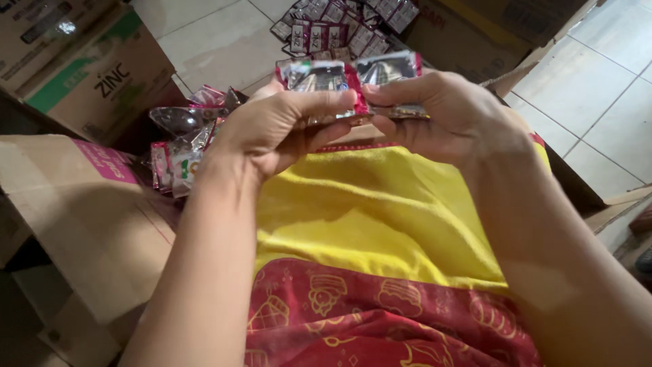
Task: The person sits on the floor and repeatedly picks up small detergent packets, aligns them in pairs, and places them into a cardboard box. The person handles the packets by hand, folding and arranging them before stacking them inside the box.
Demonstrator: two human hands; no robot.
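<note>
Presently the left hand point(272, 126) and right hand point(441, 112) pinch one strip of sachets point(353, 78) above the yellow cloth point(367, 211). More sachets point(183, 146) lie at the cloth's left edge, unhandled; further strips point(339, 27) lie on the floor point(210, 41).

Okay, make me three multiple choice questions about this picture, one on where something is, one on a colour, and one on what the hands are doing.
1. Where do the loose sachets on the floor lie?
A. on the tiles beyond the hands
B. on the yellow cloth
C. inside the left cardboard box

2. What colour is the cloth just below the hands?
A. blue
B. yellow
C. white

3. How is the strip of sachets held?
A. lying loose on the lap
B. in the left hand only
C. in both hands

Answers:
1. A, they sit on the pale floor tiles at the top of the view.
2. B, yellow, with a red patterned band nearer the camera.
3. C, the left hand and the right hand each pinch it.
</note>
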